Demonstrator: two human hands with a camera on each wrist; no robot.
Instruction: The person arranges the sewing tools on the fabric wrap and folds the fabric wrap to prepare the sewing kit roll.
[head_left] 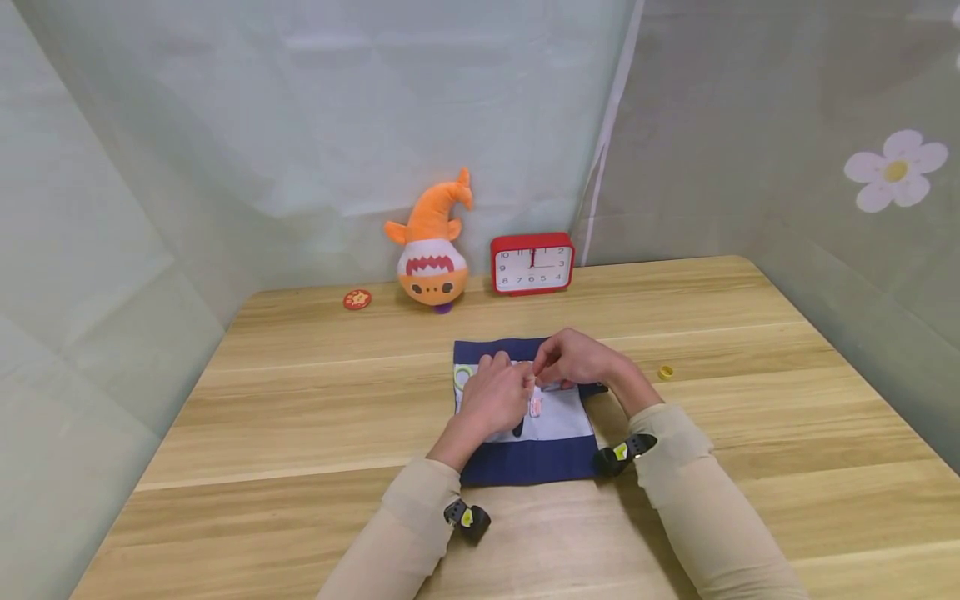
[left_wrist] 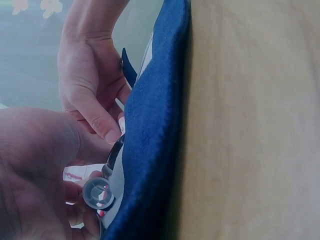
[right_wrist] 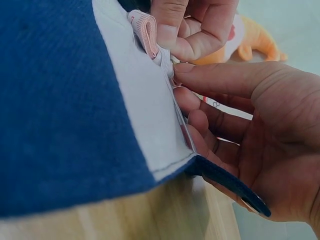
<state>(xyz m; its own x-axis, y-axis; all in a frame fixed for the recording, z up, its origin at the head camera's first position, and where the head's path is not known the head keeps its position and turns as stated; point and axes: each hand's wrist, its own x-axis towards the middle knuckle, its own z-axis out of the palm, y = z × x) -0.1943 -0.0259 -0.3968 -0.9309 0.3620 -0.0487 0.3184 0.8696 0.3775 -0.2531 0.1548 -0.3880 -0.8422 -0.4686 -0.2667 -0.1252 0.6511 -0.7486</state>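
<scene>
A blue-and-white fabric organizer [head_left: 528, 463] lies unfolded on the table, both hands over its white inner part. In the right wrist view, a folded measuring tape [right_wrist: 145, 31] sits at a white elastic band [right_wrist: 164, 61]. My left hand [head_left: 497, 395] pinches the band beside the tape, thumb against finger. From the other side my right hand [head_left: 581, 358] pinches the same band, its other fingers behind the cloth edge. A clear round plastic piece [left_wrist: 98, 193] is near my left fingers. A green ring-shaped handle [head_left: 462, 378] shows left of that hand, and a dark tip [head_left: 518, 428] below it.
On the wooden table [head_left: 300, 417], a small yellow ring [head_left: 666, 372] lies right of the organizer. Along the back stand an orange shark plush [head_left: 433, 250] and a red clock [head_left: 532, 264]; a red round disc [head_left: 357, 299] lies left of them. A strap [right_wrist: 232, 185] sticks out from the organizer.
</scene>
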